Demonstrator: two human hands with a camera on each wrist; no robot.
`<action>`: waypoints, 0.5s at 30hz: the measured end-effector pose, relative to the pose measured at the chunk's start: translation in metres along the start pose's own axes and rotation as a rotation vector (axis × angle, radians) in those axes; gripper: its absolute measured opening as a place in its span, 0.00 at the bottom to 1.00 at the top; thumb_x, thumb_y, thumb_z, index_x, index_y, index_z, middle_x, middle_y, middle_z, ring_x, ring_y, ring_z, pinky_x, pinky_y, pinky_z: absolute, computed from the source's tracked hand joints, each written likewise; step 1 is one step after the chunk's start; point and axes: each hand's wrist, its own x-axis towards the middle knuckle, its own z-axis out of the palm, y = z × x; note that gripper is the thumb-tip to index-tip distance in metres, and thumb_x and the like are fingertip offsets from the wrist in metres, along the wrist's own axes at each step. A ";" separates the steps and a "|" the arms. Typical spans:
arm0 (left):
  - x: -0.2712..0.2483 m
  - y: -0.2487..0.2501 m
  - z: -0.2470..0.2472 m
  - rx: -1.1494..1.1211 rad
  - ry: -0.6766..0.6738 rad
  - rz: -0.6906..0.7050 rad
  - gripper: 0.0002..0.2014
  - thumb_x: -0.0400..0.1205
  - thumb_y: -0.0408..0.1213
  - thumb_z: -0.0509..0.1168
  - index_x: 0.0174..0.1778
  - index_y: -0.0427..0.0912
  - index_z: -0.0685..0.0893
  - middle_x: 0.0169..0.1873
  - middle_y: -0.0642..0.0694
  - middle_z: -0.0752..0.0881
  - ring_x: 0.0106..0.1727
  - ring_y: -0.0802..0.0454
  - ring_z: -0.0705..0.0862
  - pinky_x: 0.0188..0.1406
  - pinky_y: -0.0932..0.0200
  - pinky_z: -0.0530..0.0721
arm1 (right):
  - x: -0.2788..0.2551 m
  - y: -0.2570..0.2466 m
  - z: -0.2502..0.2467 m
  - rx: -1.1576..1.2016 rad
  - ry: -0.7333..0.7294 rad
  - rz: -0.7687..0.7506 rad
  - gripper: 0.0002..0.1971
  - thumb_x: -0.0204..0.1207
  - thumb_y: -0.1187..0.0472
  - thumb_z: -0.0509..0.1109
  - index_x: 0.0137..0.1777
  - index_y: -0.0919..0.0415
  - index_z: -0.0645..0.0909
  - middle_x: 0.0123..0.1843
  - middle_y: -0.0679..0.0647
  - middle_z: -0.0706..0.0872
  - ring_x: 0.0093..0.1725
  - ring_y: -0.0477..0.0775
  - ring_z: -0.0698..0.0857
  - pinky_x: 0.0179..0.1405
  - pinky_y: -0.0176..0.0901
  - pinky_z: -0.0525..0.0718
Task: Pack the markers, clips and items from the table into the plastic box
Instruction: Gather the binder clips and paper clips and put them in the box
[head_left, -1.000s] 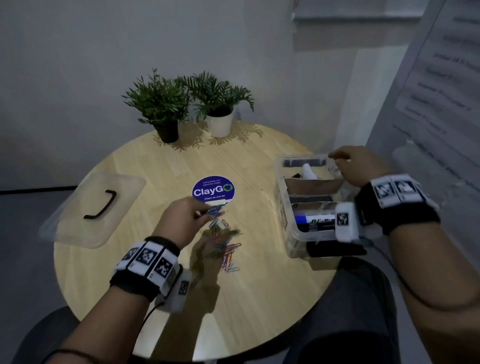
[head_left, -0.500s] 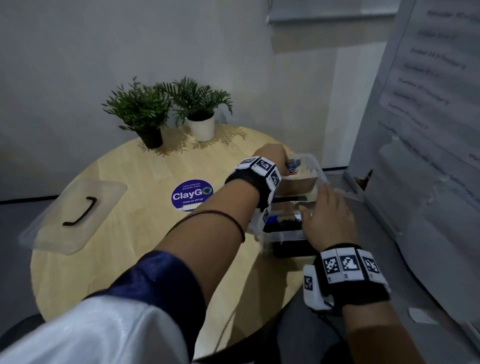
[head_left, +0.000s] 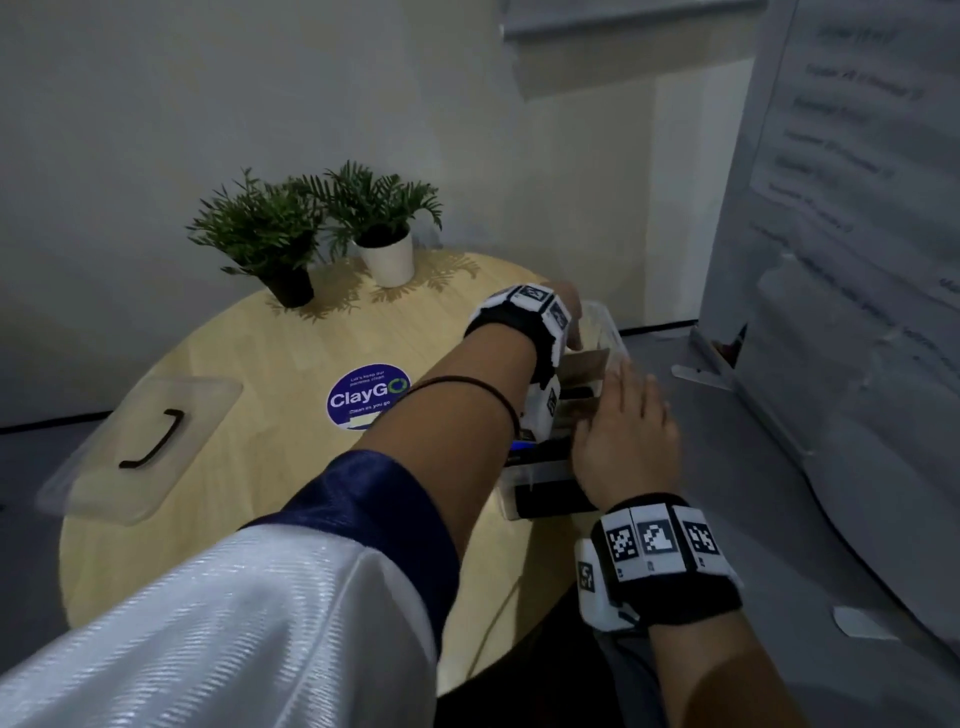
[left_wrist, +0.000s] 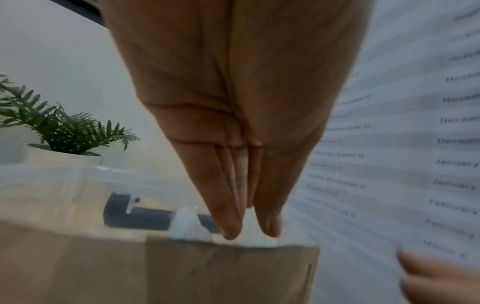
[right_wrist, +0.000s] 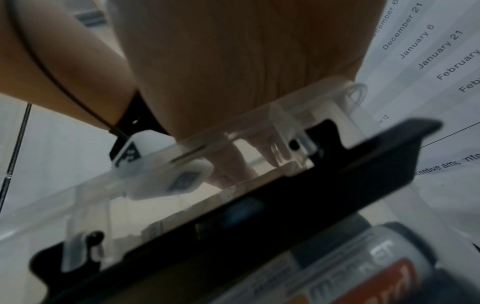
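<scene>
The clear plastic box (head_left: 609, 325) stands at the table's right edge, with brown card dividers (head_left: 587, 364) and a blue marker (head_left: 522, 446) inside. My left hand (head_left: 563, 306) reaches across to its far compartment. In the left wrist view the left hand (left_wrist: 249, 232) points straight down into the box (left_wrist: 64, 174), its fingers (left_wrist: 228, 226) straight and together, and nothing shows between them and the thumb. My right hand (head_left: 623, 400) lies flat on the box's near half. The right wrist view shows its fingers (right_wrist: 231, 168) through the clear rim (right_wrist: 298, 107), above a labelled marker (right_wrist: 363, 257). My left arm hides the clip pile.
The box's clear lid (head_left: 140, 452) with a black handle lies at the left of the round wooden table (head_left: 234, 519). Two potted plants (head_left: 260, 234) (head_left: 384, 223) stand at the back. A blue sticker (head_left: 366, 397) marks the middle. A large printed board (head_left: 857, 208) leans close on the right.
My left hand left the clip pile and crossed to the box's far compartment, where coloured clips showed at its fingertips. My right hand slid from the box's far end onto its near half.
</scene>
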 end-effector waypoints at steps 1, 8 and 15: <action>-0.017 -0.002 -0.007 -0.117 0.034 0.015 0.11 0.77 0.39 0.73 0.53 0.39 0.87 0.51 0.41 0.89 0.41 0.45 0.86 0.44 0.54 0.86 | -0.001 0.000 0.000 0.008 0.001 -0.004 0.33 0.82 0.53 0.53 0.84 0.60 0.47 0.87 0.55 0.46 0.85 0.61 0.48 0.83 0.57 0.51; -0.159 -0.099 0.006 -0.226 0.246 -0.010 0.17 0.84 0.29 0.59 0.66 0.44 0.84 0.63 0.45 0.86 0.65 0.47 0.83 0.63 0.58 0.78 | -0.006 -0.010 -0.001 0.045 0.024 -0.035 0.31 0.82 0.55 0.55 0.83 0.62 0.51 0.86 0.59 0.52 0.85 0.62 0.49 0.84 0.58 0.49; -0.239 -0.213 0.111 -0.210 0.148 -0.316 0.23 0.85 0.38 0.58 0.78 0.42 0.70 0.77 0.43 0.71 0.76 0.46 0.73 0.74 0.57 0.68 | -0.047 -0.106 0.032 0.334 0.097 -0.495 0.24 0.80 0.60 0.59 0.77 0.62 0.68 0.79 0.54 0.67 0.79 0.53 0.65 0.78 0.47 0.68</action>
